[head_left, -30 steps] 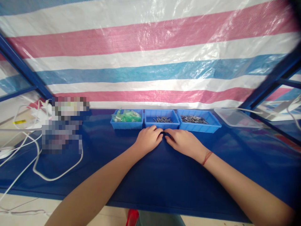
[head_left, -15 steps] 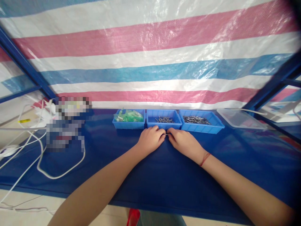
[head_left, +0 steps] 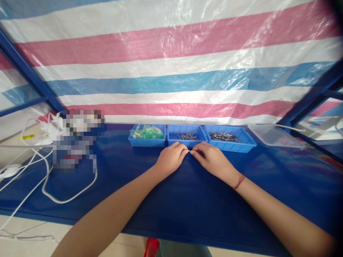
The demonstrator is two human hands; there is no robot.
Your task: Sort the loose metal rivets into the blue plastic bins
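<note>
- At frame centre, a small part point(head_left: 189, 151) lies between my left hand point(head_left: 173, 156) and right hand point(head_left: 211, 157), just on the near side of the middle bin point(head_left: 184, 129); its kind is too small to tell.
- Step in hand, by my judgement: fine two-handed fingertip work on the part.
- Next move probably calls for a steady left pinch and small right-hand adjustments.
- Left hand: fingers curled, fingertips closed on the part.
- Right hand: thumb and forefinger pinching the part, gap behind the tips.
- Forearms converge from lower left and lower right, backs of hands up.
</note>
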